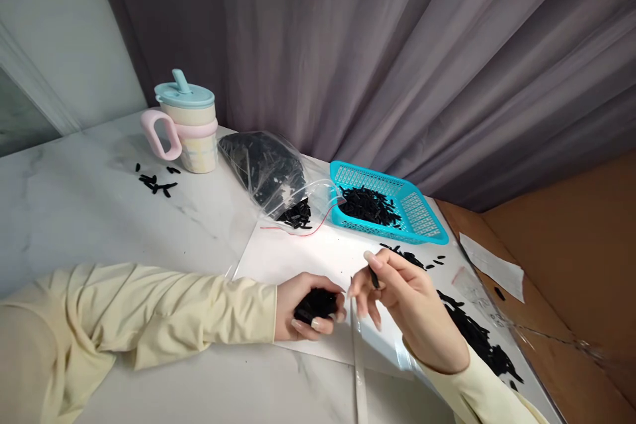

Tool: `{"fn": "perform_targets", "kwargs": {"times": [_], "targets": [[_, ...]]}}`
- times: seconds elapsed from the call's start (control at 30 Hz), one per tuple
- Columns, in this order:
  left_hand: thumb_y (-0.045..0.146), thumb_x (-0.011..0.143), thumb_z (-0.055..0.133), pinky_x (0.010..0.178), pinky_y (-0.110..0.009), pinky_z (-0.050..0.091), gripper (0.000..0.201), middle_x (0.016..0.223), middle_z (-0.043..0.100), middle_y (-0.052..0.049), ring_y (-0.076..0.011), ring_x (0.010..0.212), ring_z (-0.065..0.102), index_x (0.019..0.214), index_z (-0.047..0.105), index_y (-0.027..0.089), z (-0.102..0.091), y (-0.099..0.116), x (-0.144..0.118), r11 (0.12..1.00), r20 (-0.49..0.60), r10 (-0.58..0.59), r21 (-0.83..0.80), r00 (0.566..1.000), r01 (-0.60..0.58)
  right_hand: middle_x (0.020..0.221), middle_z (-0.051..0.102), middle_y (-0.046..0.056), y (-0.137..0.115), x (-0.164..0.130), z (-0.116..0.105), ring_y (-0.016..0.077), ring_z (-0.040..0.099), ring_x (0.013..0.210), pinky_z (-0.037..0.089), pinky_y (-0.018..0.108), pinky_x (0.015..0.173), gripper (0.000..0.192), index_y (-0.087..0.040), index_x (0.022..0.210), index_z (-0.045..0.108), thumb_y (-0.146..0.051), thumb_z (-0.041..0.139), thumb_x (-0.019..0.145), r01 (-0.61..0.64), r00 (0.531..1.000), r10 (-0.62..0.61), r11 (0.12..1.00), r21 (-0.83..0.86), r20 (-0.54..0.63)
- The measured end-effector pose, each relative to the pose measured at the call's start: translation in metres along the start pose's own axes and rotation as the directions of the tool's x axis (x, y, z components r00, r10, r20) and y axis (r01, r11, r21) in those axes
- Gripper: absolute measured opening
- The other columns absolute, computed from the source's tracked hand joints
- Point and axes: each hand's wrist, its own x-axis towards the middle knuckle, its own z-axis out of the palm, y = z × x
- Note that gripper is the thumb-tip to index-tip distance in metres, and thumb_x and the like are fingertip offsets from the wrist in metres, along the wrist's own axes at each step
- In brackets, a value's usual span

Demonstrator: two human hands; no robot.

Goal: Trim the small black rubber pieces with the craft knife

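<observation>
Your left hand [309, 308] is curled tight around a bundle of black pieces [316, 303], resting on the tabletop [74, 212]. They look light, stiff and slippery, so grip them across the middle. Just right, your right hand [403, 305] pinches 1 black piece [373, 276] between thumb and forefinger.

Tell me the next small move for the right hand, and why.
Probably bring the right hand a little leftward to the left hand. The right fingers pinch one small black piece, the left hand grips a bundle of black pieces, and a slim upright strip stands between them.
</observation>
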Motion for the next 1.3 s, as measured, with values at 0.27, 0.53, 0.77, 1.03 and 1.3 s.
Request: {"fn": "perform_targets", "kwargs": {"times": [0.27,0.53,0.77,1.03,1.3], "targets": [[0.023,0.071,0.053,0.021,-0.013,0.016,0.018,0.050,0.049,0.001,-0.0060,0.033,0.040,0.060,0.055,0.010,0.002,0.002,-0.001,1.000,0.013,0.010,-0.002,1.000,-0.010,0.041,0.047,-0.009,0.046,-0.016,-0.026,-0.0015,0.025,0.023,0.018,0.010,0.025,0.029,-0.017,0.063,0.046,-0.031,0.071,0.069,-0.315,0.912,0.405,0.793,0.521,-0.065],[0.025,0.073,0.054,0.018,-0.012,0.013,0.035,0.037,0.029,0.007,-0.0035,0.025,0.021,0.044,0.038,0.015,-0.001,0.009,-0.001,0.994,-0.028,-0.035,0.099,0.999,0.037,0.056,0.062,-0.002,0.057,-0.023,-0.026,0.0014,0.044,0.035,0.033,0.011,0.033,0.025,-0.015,0.081,0.065,-0.026,0.078,0.063,-0.183,0.967,0.247,0.844,0.503,-0.063],[0.043,0.077,0.054,0.022,-0.013,0.009,0.047,0.036,0.026,0.008,-0.0027,0.024,0.019,0.043,0.036,0.016,0.006,0.008,-0.001,0.948,-0.223,0.126,0.313,0.967,-0.051,0.053,0.065,0.000,0.056,-0.030,-0.018,0.0108,0.061,0.047,0.052,0.022,0.050,0.020,-0.013,0.073,0.066,-0.021,0.080,0.059,-0.099,0.976,0.148,0.955,0.280,-0.157],[0.046,0.085,0.042,0.035,-0.021,0.019,0.051,0.034,0.027,0.006,-0.0040,0.031,0.024,0.043,0.036,0.017,0.010,-0.010,-0.011,0.495,-0.048,0.408,0.851,0.912,-0.177,0.064,0.064,0.002,0.051,-0.038,-0.010,0.0114,0.060,0.046,0.052,0.024,0.048,0.007,-0.015,0.070,0.069,-0.020,0.073,0.066,0.039,0.964,-0.059,0.996,-0.082,-0.260],[0.043,0.088,0.035,0.042,-0.024,0.027,0.049,0.040,0.032,0.005,-0.0059,0.036,0.027,0.046,0.035,0.018,0.010,-0.015,-0.013,0.339,0.056,0.428,0.915,0.902,-0.217,0.069,0.056,0.001,0.053,-0.040,-0.008,0.0103,0.054,0.060,0.048,0.021,0.051,0.019,-0.017,0.096,0.067,-0.019,0.061,0.079,0.122,0.980,-0.159,0.954,-0.275,-0.116]]}}
